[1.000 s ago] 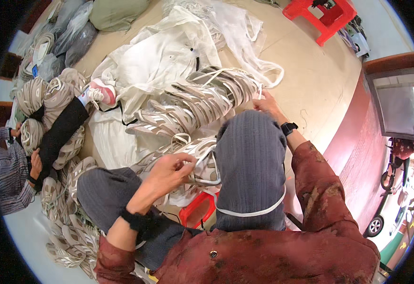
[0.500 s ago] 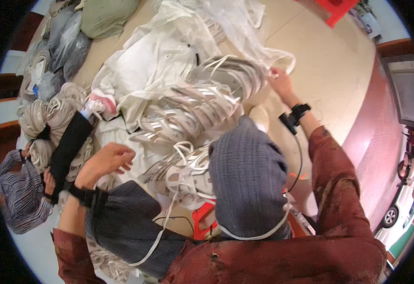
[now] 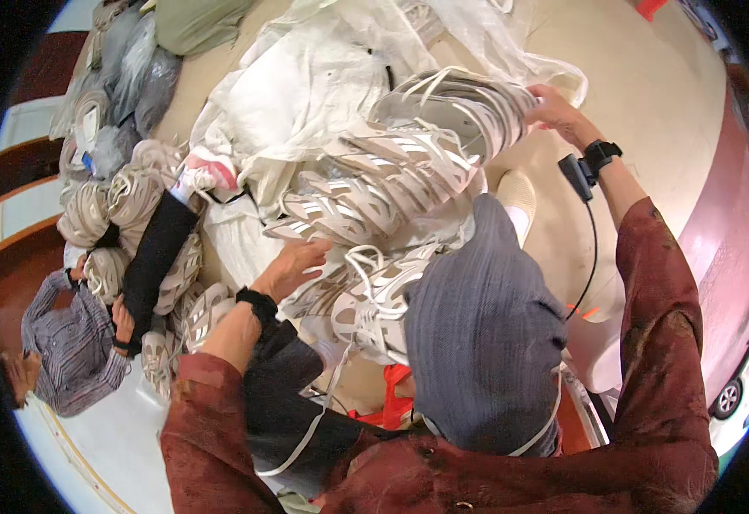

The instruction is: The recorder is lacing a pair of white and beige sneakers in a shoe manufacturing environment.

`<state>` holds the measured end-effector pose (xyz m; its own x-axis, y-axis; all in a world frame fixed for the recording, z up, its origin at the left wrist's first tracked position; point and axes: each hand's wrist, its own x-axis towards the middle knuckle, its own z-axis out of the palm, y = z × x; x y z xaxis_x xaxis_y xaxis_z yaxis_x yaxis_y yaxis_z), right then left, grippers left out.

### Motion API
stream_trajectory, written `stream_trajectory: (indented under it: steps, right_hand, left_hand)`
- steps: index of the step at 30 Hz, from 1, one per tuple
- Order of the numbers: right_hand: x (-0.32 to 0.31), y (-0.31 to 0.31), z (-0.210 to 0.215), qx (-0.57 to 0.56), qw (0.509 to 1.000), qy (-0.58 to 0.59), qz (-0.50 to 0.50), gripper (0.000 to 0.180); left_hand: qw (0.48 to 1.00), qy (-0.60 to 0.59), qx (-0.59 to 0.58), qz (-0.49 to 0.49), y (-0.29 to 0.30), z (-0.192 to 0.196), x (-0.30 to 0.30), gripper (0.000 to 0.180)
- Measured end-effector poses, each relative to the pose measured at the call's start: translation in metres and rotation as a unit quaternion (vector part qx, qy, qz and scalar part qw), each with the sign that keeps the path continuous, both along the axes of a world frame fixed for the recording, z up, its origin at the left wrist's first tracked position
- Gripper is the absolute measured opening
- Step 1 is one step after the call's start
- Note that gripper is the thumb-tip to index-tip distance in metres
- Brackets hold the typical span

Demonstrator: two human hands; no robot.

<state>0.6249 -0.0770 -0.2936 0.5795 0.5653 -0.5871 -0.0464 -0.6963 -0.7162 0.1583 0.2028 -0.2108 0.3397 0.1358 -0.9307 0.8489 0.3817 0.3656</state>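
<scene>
A long stack of beige and white shoe uppers [image 3: 383, 184], nested one into another, lies in front of me on white plastic sheeting [image 3: 306, 86]. My right hand [image 3: 554, 111] is at the far right end of the stack, its fingers bent round the edges of several grey-beige uppers [image 3: 486, 98]. Nearer to me, my left hand [image 3: 293, 265] hovers by the stack's lower left end, fingers loosely apart and holding nothing. Just right of it, a laced beige upper [image 3: 374, 295] rests with others beside my knee. The right fingertips are partly hidden.
At the left, another person in a striped top [image 3: 74, 343] sits among bundled uppers [image 3: 134, 193]. That person's black-trousered leg [image 3: 156, 257] and pink-and-white shoe [image 3: 211, 171] reach toward the sheeting. A red stool [image 3: 391, 398] is below me; grey plastic bags [image 3: 147, 77] stand behind.
My left hand has moved right and forward, toward the stack's lower end. My right hand has shifted onto the edges of the far uppers. The whole view has also shifted.
</scene>
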Motion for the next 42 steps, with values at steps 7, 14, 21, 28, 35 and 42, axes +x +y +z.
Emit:
stream_trajectory:
  steps: [7, 14, 21, 28, 35, 42]
  right_hand:
    - [-0.014, 0.008, 0.016, -0.002, 0.992, -0.073, 0.104, 0.054]
    - [-0.023, 0.007, 0.009, 0.052, 0.989, 0.117, 0.068, 0.031]
    - [-0.028, 0.008, -0.005, 0.049, 0.991, 0.109, 0.060, 0.018]
    - [-0.029, 0.010, -0.008, 0.101, 0.988, 0.114, 0.032, 0.016]
    - [-0.039, 0.032, 0.021, 0.047, 0.983, 0.145, 0.107, 0.019]
    - [-0.050, 0.067, 0.051, 0.131, 0.978, 0.091, 0.137, 0.007]
  left_hand:
    - [0.962, -0.098, -0.014, 0.255, -0.039, -0.054, 0.031, 0.024]
    - [0.966, -0.092, -0.057, 0.234, -0.063, -0.066, 0.070, 0.022]
    - [0.987, -0.112, -0.049, 0.104, -0.054, -0.066, 0.057, 0.021]
    - [0.984, -0.170, -0.009, 0.054, -0.054, -0.042, 0.069, 0.013]
    - [0.969, -0.087, -0.069, 0.222, -0.062, -0.027, 0.075, 0.010]
    - [0.955, -0.094, -0.038, 0.279, -0.053, -0.007, 0.047, 0.012]
